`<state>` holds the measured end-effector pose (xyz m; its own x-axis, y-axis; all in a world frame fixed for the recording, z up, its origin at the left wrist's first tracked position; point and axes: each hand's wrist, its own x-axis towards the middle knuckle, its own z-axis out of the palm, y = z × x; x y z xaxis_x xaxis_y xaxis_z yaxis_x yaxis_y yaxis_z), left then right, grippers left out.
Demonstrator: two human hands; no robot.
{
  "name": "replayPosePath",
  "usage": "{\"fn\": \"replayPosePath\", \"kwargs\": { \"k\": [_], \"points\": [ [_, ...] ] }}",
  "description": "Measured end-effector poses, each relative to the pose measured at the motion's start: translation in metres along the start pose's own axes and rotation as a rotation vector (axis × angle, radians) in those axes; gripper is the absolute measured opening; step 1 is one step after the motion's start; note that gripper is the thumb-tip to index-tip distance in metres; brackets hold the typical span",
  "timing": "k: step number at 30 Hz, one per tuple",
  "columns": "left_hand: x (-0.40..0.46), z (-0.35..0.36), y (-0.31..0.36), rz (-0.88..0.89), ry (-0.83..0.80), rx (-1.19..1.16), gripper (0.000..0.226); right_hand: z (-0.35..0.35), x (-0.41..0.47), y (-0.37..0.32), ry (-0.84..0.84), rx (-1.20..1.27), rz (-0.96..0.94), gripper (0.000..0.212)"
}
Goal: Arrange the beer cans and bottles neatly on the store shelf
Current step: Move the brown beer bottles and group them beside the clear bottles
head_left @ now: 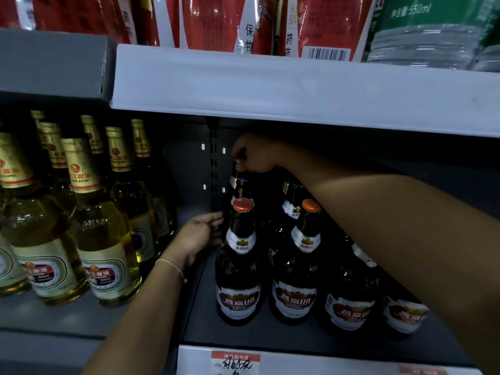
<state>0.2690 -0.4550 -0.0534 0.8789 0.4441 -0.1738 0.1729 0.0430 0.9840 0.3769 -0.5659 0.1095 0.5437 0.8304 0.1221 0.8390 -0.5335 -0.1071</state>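
Landmark: the front dark bottle (238,269) with the orange cap, standing upright near the front edge of the grey shelf (243,336).

Directly behind it, a second dark bottle (239,185), upright, its top pinched from above by the right hand (253,156), fingers curled down round the cap (cap itself mostly hidden under the fingertips). Right forearm reaching in from the lower right, crossing above the bottles on that side.

Just left of it, the left hand (200,234), fingers loosely extended toward the rear bottle's body, fingertips at or against the glass; cannot tell whether touching. Thin bracelet (171,265) on that wrist.

Just right of it, another orange-capped dark bottle (296,269), upright, same red and white label; further right, two more dark bottles (349,301), partly covered by the forearm.

Well left of it, beyond a bare strip of shelf, a cluster of clear golden beer bottles (97,239) with gold foil necks.

Below it, a white price strip (311,361) with a red-topped tag. Above it, the upper shelf's white edge (270,85), carrying red packages (205,20).
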Motion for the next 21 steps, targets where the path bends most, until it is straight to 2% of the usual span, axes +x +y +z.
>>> {"fn": "replayPosePath", "kwargs": {
  "k": [11, 21],
  "points": [
    [-0.009, 0.014, 0.009, 0.055, -0.027, -0.018, 0.027, 0.002, 0.000, 0.010, 0.077, 0.043, 0.041, 0.025],
    [-0.011, 0.018, 0.007, 0.070, -0.071, -0.024, 0.021, 0.002, -0.007, 0.010, 0.098, 0.022, 0.057, 0.028]
  ]
}}
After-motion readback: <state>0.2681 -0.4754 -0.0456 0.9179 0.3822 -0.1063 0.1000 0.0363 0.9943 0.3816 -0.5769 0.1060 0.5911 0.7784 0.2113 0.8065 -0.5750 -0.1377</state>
